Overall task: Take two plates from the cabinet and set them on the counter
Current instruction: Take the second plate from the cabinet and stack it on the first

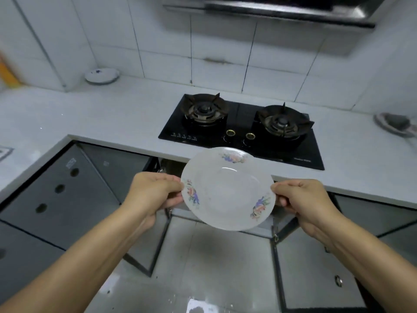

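A white plate (pixel 228 188) with floral prints on its rim hangs in the air in front of the counter (pixel 108 118), just below the counter's front edge. My left hand (pixel 155 190) grips its left rim and my right hand (pixel 300 197) grips its right rim. The plate is tilted slightly toward me. Beneath it the lower cabinet (pixel 171 168) stands open, with both doors swung outward; its inside is dark and mostly hidden by the plate.
A black two-burner gas hob (pixel 241 129) is set into the counter right behind the plate. A white dish (pixel 102 75) sits in the far left corner, a grey dish (pixel 394 125) at the right edge. A range hood (pixel 270 10) hangs above. The open doors (pixel 144 256) flank my arms.
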`<state>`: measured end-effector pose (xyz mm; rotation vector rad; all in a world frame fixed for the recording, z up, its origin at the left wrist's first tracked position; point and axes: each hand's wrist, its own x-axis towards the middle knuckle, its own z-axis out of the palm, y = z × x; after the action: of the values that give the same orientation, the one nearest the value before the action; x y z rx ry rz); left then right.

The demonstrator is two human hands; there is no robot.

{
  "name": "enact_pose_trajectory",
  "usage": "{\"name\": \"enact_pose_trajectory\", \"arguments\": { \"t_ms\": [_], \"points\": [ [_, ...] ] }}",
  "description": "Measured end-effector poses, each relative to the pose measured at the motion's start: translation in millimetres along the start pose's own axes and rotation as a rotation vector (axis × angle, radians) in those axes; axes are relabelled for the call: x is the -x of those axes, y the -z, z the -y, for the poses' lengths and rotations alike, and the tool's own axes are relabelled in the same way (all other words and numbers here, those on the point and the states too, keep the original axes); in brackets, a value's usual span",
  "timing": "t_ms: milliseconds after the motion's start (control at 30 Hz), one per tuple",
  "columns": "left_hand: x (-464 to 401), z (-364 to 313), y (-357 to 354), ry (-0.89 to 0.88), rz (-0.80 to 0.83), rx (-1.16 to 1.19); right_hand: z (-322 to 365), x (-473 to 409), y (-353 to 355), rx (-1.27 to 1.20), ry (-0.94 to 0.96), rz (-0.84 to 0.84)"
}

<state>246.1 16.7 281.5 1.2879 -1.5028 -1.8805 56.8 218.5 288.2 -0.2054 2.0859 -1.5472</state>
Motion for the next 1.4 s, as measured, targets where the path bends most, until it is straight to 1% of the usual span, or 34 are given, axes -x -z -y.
{"name": "enact_pose_trajectory", "arguments": {
  "t_ms": [100,267,367,533,667,800,1167,1400],
  "points": [
    [32,-35,-29,-0.013,0.010,0.017,34,19,41,-0.036,0.026,-0.023],
    [82,-80,-78,-0.020,0.038,0.090,82,43,109,-0.026,0.092,-0.055],
    [109,-97,-102,-0.036,0.071,0.085,101,58,142,-0.039,0.097,-0.069],
    [139,-117,-130,-0.012,0.129,0.080,114,82,187,-0.059,0.080,-0.103],
    [152,-122,-150,-0.003,0.201,0.048,106,100,215,-0.063,0.061,-0.150],
    [157,-120,-173,0.001,0.285,-0.001,93,116,236,-0.086,0.037,-0.245],
    [152,-110,-224,0.025,0.452,-0.082,63,131,270,-0.151,-0.040,-0.419],
    [155,-98,-289,0.033,0.566,-0.155,37,135,320,-0.209,-0.076,-0.534]
  ]
}}
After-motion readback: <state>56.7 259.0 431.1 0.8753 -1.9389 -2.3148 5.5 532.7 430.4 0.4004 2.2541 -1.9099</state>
